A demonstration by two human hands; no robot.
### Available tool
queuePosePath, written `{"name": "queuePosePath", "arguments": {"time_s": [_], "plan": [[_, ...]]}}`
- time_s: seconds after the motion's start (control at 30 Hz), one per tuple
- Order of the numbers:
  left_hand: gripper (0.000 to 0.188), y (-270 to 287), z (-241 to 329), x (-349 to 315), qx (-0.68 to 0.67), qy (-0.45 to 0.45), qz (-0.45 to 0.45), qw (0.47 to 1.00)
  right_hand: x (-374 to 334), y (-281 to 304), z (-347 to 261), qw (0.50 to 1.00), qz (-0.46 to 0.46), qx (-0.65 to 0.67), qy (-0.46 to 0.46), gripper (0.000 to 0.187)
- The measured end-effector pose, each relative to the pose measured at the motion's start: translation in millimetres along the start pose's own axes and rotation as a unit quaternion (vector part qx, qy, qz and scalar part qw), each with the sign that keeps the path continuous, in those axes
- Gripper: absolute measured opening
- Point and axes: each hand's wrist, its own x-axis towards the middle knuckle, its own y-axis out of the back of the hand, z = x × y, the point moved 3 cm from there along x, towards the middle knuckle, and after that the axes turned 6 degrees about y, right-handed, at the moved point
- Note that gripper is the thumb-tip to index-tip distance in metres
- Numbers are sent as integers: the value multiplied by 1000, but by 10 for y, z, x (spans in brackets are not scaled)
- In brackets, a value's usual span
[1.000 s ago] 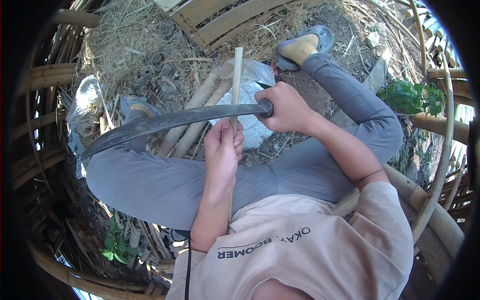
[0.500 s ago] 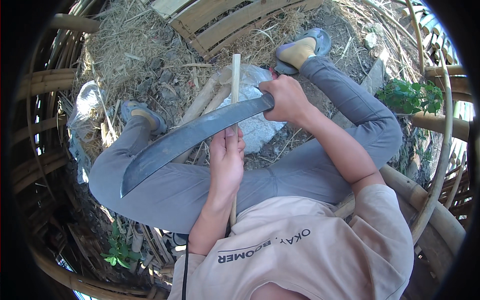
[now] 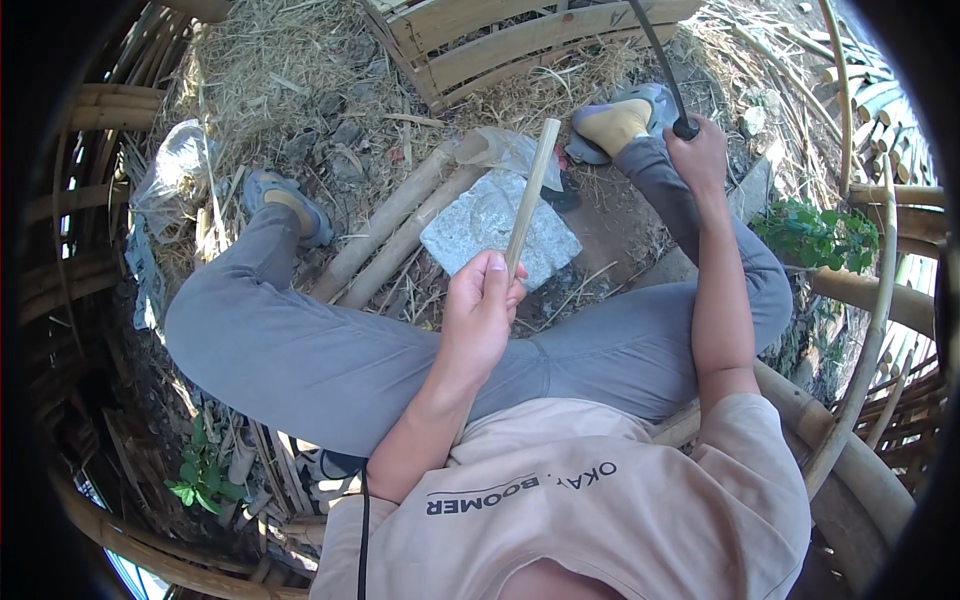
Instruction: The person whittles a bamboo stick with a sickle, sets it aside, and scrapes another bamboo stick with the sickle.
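Note:
My left hand (image 3: 478, 318) is wrapped round a pale bamboo strip (image 3: 533, 190), thumb lying along it. The strip rises at a slant above the hand, its top end leaning right; its lower part runs back toward my body, mostly hidden by my hand and forearm. My right hand (image 3: 698, 158) grips a machete (image 3: 661, 58) by its handle, out beyond my right knee. The dark blade points away from me, seen nearly edge-on, apart from the strip. Behind the strip, on the ground between my legs, lies a flat grey stone block (image 3: 470, 225).
Two bamboo poles (image 3: 385, 240) lie left of the stone, and a crumpled clear plastic bag (image 3: 500, 148) is behind it. A slatted wooden crate (image 3: 500, 52) stands at the far side amid dry straw (image 3: 265, 75). Bamboo rails (image 3: 885, 300) and a leafy plant (image 3: 825, 230) are at right.
My right hand has swung the machete away from the strip, out to the far right, turning the blade to point away from me. My left hand and the strip have shifted slightly right; the strip now leans.

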Motion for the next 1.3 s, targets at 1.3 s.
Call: {"name": "queuePosePath", "arguments": {"time_s": [1.3], "plan": [[28, -31, 31, -50, -10, -8, -3, 1000, -37, -169, -236, 998, -22, 18, 64, 20]]}}
